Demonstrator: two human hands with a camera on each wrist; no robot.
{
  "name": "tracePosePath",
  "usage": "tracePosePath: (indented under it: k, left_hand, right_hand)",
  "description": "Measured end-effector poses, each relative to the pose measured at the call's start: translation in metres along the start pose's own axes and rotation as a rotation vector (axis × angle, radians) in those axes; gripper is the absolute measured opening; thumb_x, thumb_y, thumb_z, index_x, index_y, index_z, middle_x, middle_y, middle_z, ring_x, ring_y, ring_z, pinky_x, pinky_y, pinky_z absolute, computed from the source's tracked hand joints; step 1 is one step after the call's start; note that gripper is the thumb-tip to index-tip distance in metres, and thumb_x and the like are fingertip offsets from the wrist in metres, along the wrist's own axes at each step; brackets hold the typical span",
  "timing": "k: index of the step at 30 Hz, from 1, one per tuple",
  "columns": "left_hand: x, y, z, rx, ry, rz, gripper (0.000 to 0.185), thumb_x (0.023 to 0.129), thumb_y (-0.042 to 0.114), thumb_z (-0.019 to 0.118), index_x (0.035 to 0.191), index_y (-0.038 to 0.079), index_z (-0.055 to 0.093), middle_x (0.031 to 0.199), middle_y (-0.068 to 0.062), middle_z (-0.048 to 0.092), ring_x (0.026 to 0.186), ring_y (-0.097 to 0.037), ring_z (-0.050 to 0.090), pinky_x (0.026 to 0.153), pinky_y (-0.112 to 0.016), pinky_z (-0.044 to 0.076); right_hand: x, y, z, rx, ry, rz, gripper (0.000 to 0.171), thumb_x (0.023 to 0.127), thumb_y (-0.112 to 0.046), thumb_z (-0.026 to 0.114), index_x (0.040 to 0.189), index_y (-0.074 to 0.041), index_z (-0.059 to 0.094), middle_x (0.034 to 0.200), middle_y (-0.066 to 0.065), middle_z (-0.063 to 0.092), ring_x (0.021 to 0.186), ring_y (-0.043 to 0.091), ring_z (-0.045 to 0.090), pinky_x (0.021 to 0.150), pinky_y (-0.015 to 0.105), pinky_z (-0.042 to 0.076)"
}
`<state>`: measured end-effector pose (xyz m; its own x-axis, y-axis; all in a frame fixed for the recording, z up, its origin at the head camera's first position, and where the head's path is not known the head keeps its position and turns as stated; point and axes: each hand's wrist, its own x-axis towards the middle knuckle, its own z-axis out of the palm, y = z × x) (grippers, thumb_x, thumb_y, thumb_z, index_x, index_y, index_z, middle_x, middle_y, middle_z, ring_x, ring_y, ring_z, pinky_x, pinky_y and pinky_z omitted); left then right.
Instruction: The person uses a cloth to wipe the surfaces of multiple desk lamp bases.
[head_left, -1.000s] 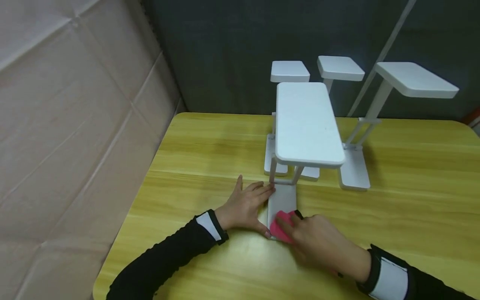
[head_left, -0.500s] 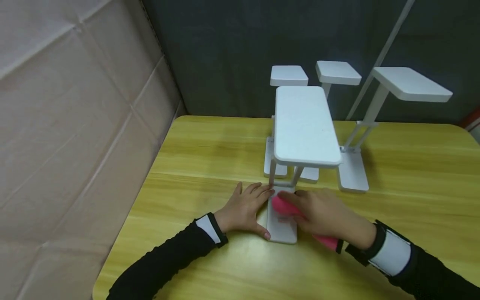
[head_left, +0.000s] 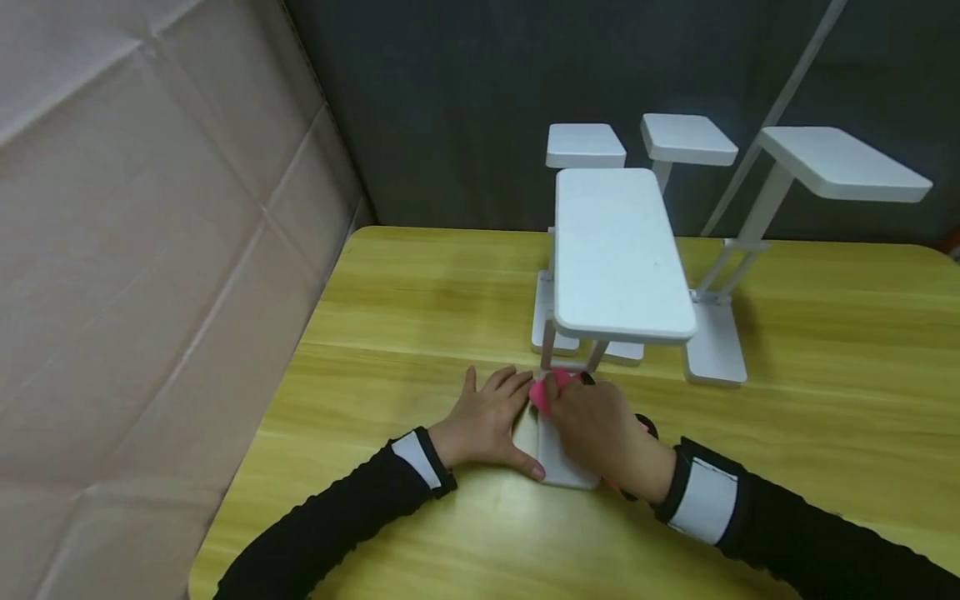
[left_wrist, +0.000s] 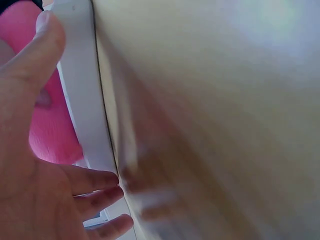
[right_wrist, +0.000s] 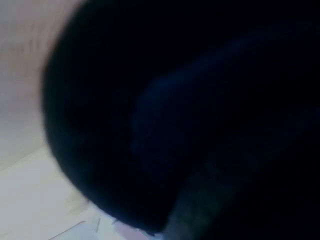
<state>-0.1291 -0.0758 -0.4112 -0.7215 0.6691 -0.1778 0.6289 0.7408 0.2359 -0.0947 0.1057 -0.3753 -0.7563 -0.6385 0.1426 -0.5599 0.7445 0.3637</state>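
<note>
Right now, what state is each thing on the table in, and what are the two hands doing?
Left hand: flat, fingers straight, pressing against the base plate's left edge.
Right hand: holds the pink cloth on the base plate.
Pink cloth: bunched under the right hand, mostly hidden.
Base plate: lying flat on the table.
Front white stand: upright, top bare.
Three rear stands: upright, tops bare.
Table: bears everything.

Your left hand [head_left: 491,421] lies flat, palm down, fingers straight and pointing toward 1 o'clock, thumb stretched out toward 3 o'clock. Your right hand [head_left: 600,425] sits just beside it at 3 o'clock, knuckles up, fingers curled and reaching toward 11 o'clock. Both forearms, in black sleeves, angle inward.
</note>
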Motion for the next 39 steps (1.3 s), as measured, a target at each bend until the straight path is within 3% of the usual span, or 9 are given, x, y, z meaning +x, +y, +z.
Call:
tracePosePath:
  k: [6, 15, 18, 21, 24, 26, 30, 32, 39]
  left_hand:
    - [0.002, 0.001, -0.003, 0.038, -0.019, 0.001, 0.123, 0.060, 0.082, 0.063, 0.151, 0.009, 0.026, 0.156, -0.004, 0.025, 0.143, -0.025, 0.015, 0.103, -0.071, 0.010]
    - [0.003, 0.000, -0.002, 0.074, -0.029, -0.019, 0.123, 0.061, 0.078, 0.068, 0.151, 0.007, 0.025, 0.156, -0.006, 0.025, 0.143, -0.024, 0.016, 0.104, -0.070, 0.011]
    - [0.003, -0.002, -0.002, 0.064, -0.021, -0.022, 0.126, 0.059, 0.081, 0.066, 0.152, 0.006, 0.024, 0.156, -0.007, 0.024, 0.143, -0.025, 0.016, 0.103, -0.071, 0.010]
    - [0.003, -0.003, -0.002, 0.048, -0.012, -0.028, 0.128, 0.057, 0.082, 0.065, 0.151, 0.006, 0.024, 0.155, -0.008, 0.025, 0.142, -0.025, 0.018, 0.103, -0.071, 0.009]
    - [0.003, -0.003, -0.002, 0.042, -0.001, -0.033, 0.127, 0.057, 0.082, 0.065, 0.151, 0.006, 0.025, 0.155, -0.008, 0.026, 0.141, -0.026, 0.021, 0.103, -0.071, 0.010]
    - [0.003, -0.002, -0.002, 0.037, 0.016, -0.026, 0.127, 0.057, 0.082, 0.066, 0.151, 0.007, 0.025, 0.154, -0.009, 0.028, 0.140, -0.028, 0.024, 0.103, -0.071, 0.012]
    - [0.001, 0.000, -0.002, 0.019, 0.029, 0.007, 0.124, 0.059, 0.078, 0.068, 0.153, 0.011, 0.022, 0.154, -0.008, 0.028, 0.139, -0.030, 0.027, 0.102, -0.072, 0.013]
    - [0.000, 0.000, -0.003, 0.012, 0.020, 0.025, 0.123, 0.060, 0.077, 0.069, 0.153, 0.012, 0.021, 0.154, -0.007, 0.027, 0.139, -0.030, 0.026, 0.101, -0.072, 0.013]
    - [0.000, 0.000, -0.003, 0.018, -0.020, 0.056, 0.123, 0.062, 0.078, 0.067, 0.154, 0.011, 0.018, 0.156, -0.006, 0.023, 0.142, -0.027, 0.019, 0.103, -0.071, 0.010]
  right_hand:
    - [-0.014, -0.006, -0.014, 0.088, -0.050, -0.109, 0.036, 0.074, -0.017, 0.070, 0.104, 0.002, 0.062, 0.059, 0.004, 0.048, 0.046, 0.014, 0.045, 0.036, 0.028, 0.040]
    - [-0.046, -0.010, -0.021, 0.139, 0.048, -0.255, 0.045, 0.065, -0.018, 0.073, 0.105, -0.002, 0.062, 0.061, 0.001, 0.050, 0.049, 0.012, 0.045, 0.032, 0.026, 0.030]
    - [-0.053, -0.006, -0.020, 0.269, 0.069, -0.294, 0.038, 0.065, -0.014, 0.069, 0.100, -0.006, 0.060, 0.059, -0.002, 0.048, 0.046, 0.009, 0.042, 0.033, 0.024, 0.028]
    - [-0.056, 0.011, -0.023, 0.559, -0.100, -0.335, 0.039, 0.071, -0.018, 0.070, 0.109, -0.012, 0.064, 0.068, -0.008, 0.056, 0.054, 0.004, 0.048, 0.044, 0.024, 0.040]
    - [-0.054, 0.038, -0.022, 0.778, -0.289, -0.259, 0.044, 0.079, -0.022, 0.070, 0.123, -0.017, 0.064, 0.079, -0.012, 0.062, 0.061, 0.001, 0.051, 0.055, 0.027, 0.047]
    - [-0.051, 0.056, -0.016, 0.804, -0.319, -0.148, 0.045, 0.082, -0.021, 0.069, 0.126, -0.016, 0.063, 0.078, -0.011, 0.061, 0.060, 0.002, 0.050, 0.054, 0.027, 0.046]
    - [-0.046, 0.078, 0.005, 0.601, -0.252, 0.080, 0.045, 0.080, -0.018, 0.069, 0.124, -0.007, 0.062, 0.067, -0.005, 0.054, 0.052, 0.008, 0.041, 0.043, 0.027, 0.035]
    - [-0.044, 0.080, 0.014, 0.504, -0.219, 0.149, 0.044, 0.078, -0.016, 0.068, 0.120, -0.003, 0.062, 0.062, -0.003, 0.051, 0.050, 0.011, 0.040, 0.040, 0.028, 0.034]
    - [-0.028, 0.060, 0.024, 0.408, -0.115, 0.253, 0.021, 0.074, -0.014, 0.068, 0.086, -0.002, 0.057, 0.052, -0.001, 0.039, 0.042, 0.016, 0.039, 0.035, 0.031, 0.033]
